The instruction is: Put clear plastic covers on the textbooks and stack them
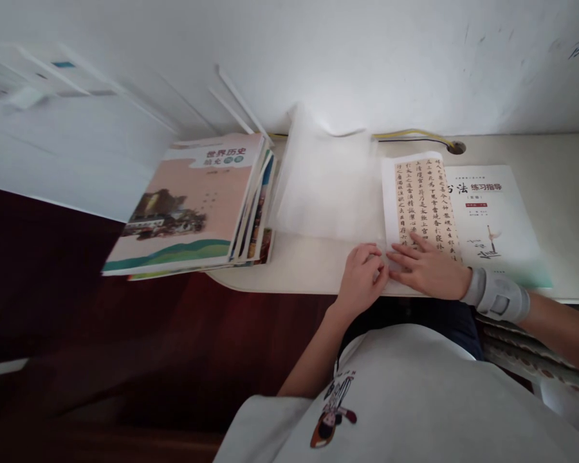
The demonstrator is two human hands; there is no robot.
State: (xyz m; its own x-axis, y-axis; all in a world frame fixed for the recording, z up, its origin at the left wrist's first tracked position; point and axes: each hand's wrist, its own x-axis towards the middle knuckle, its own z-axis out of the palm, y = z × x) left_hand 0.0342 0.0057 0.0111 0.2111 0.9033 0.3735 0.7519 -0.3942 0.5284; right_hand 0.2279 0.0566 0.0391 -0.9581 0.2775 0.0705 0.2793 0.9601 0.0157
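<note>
My left hand (361, 278) is curled at the near edge of the white desk (560, 186), its fingertips pinched on the lower corner of a thin translucent sheet (325, 183). That sheet lies over the desk, its far edge lifted against the wall. My right hand (427, 265) lies flat, fingers stretched, on a tan calligraphy sheet (424, 199) with columns of black characters. A grey band (496, 294) wraps my right wrist. Under the calligraphy sheet lies a white calligraphy practice booklet (496, 212).
A stack of textbooks (193, 206), a history book on top, overhangs the desk's left end. A yellow cable (415, 135) runs along the wall to a round hole (456, 147). White slats lean at the back left. Dark red floor lies below.
</note>
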